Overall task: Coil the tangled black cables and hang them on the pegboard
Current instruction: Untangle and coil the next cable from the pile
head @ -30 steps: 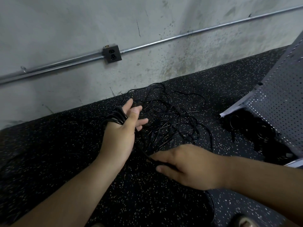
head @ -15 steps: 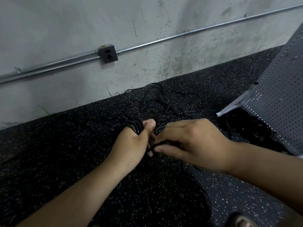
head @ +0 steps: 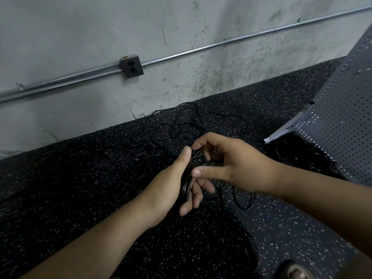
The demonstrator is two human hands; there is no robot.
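Black cable coil (head: 186, 185): several loops bunched in the left hand (head: 171, 186), held above the floor at centre frame. Left fingers (head: 188, 209) curl round the loops from below and the thumb points up along the top of the bundle, so the grip is closed on the coil. A cable strand (head: 211, 163) leads off the top of the coil to the right hand (head: 239, 166), just beside the left. It passes between the right thumb and the curled fingers, which hold it in a loose pinch; the exact contact point is partly hidden.

Slack from the same cable drops under the right hand into a loop (head: 244, 201) on the floor and trails toward the bottom of the frame.

Tangled cables (head: 187, 125) are spread on the floor beyond both hands, near the base of the wall, thin and overlapping. A second dark cable pile (head: 298, 156) lies under the lower edge of the pegboard (head: 340, 127).

The pegboard is grey and perforated, tilted, at the right edge. The floor (head: 70, 178) is black with speckles. The concrete wall (head: 80, 27) behind carries a metal conduit (head: 221, 44) running into an outlet box (head: 131, 66). Part of a foot (head: 296, 272) shows at the bottom right, blurred.
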